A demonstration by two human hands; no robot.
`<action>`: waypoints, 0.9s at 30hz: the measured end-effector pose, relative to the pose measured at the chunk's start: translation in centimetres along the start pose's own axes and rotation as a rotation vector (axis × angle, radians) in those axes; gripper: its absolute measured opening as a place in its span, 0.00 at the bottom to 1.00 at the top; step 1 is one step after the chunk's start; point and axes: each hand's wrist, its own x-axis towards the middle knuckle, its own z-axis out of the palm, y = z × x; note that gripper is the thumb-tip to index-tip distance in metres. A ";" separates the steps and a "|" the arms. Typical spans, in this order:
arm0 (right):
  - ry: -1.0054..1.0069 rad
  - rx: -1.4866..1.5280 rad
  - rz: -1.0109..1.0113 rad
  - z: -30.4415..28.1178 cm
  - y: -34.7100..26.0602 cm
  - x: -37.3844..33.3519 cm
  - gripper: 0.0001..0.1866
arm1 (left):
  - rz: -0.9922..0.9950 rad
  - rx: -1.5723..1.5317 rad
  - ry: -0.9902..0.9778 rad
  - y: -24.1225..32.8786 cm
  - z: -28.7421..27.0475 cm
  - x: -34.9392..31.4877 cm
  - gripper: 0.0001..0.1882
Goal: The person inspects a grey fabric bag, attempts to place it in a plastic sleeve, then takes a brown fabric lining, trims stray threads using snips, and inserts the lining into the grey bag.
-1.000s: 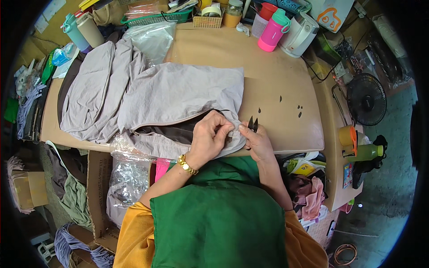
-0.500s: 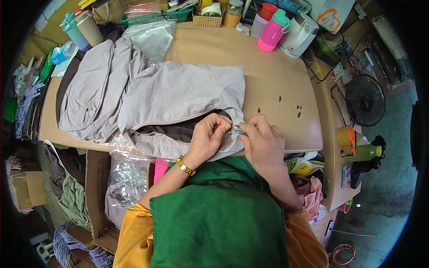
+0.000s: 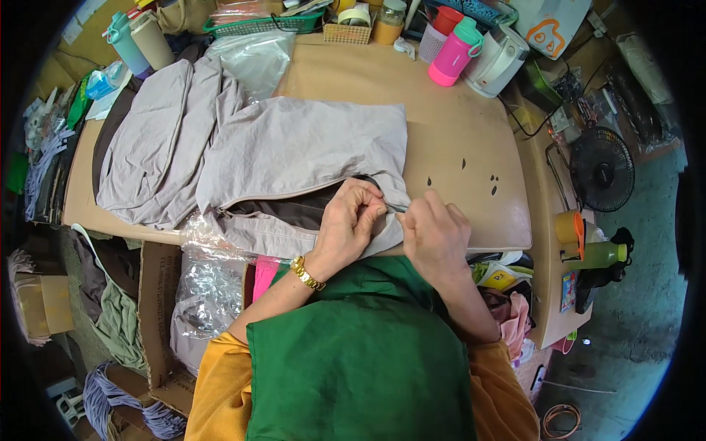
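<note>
A light grey fabric bag [image 3: 301,143] lies flat on the tan tabletop. Its long zipped opening gapes towards me, showing a dark brown lining [image 3: 283,211]. At the right end of that opening, my left hand [image 3: 344,226] pinches the cloth edge between thumb and fingers; a gold watch is on its wrist. My right hand [image 3: 435,237] is closed just beside it, around a small thin grey tool [image 3: 396,209] whose tip meets the fabric by my left fingertips. Most of the tool is hidden in the fist, so its kind cannot be made out.
Another light grey fabric piece [image 3: 158,140] lies at left, beside clear plastic [image 3: 254,62]. Small dark pieces [image 3: 494,184] dot the table at right. Along the back stand a pink bottle [image 3: 450,62], a white kettle [image 3: 494,66] and a green basket [image 3: 265,23]. An open carton [image 3: 163,316] sits below the table's front edge.
My right hand has turned and closed more, hiding most of the tool. The cloth at the opening's right end has shifted slightly up. My left hand keeps its pinch.
</note>
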 end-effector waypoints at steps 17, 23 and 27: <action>-0.072 1.207 0.783 7.0 7.2 -3.0 0.09 | -0.521 -0.219 -0.712 3.6 -9.8 -5.1 0.05; 0.392 0.402 0.398 3.6 5.6 -1.3 0.05 | -0.289 0.209 0.060 3.8 -12.9 -7.3 0.08; 0.033 0.670 0.112 4.5 3.2 -1.9 0.13 | -0.127 0.763 0.429 2.0 -13.9 -6.7 0.23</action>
